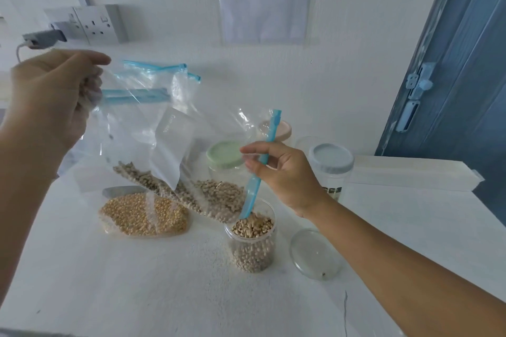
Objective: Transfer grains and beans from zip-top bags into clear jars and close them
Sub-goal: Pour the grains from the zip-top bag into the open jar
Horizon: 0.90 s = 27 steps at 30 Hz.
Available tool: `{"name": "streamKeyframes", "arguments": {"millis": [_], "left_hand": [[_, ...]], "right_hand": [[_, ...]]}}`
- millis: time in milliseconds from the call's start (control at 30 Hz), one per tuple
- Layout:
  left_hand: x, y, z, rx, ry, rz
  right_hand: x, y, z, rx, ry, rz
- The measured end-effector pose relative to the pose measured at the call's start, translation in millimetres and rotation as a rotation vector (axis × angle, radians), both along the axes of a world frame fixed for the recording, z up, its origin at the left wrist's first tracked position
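My left hand grips the bottom corner of a clear zip-top bag, lifting it high on the left so the bag slants down to the right. My right hand pinches the bag's blue zip strip between thumb and fingers, and the strip's lower end dips into the mouth of the open jar. Pale beans lie along the bag's lower fold, sliding toward that jar, which stands near the middle of the worktop and is filled almost to the rim with the same beans. Just right of it a clear lid lies flat on the worktop. Behind the held bag, to the left, a second bag of yellow grains rests on the worktop. Farther back stand a jar with a green lid, a jar with a pink lid and, to the right, a jar with a grey-blue lid. More blue-zipped bags lean by the far wall.
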<state>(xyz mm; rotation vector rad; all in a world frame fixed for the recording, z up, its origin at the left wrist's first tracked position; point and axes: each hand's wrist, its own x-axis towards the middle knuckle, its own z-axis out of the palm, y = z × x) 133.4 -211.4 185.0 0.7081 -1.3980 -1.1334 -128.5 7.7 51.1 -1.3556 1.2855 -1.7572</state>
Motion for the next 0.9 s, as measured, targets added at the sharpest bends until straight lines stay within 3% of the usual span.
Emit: {"name": "streamKeyframes", "arguments": {"millis": [900], "left_hand": [[-19,1,19,-0.013,0.010,-0.006]], "right_hand": [[-6,-4,-2,-0.084,0.058,-0.070]]}}
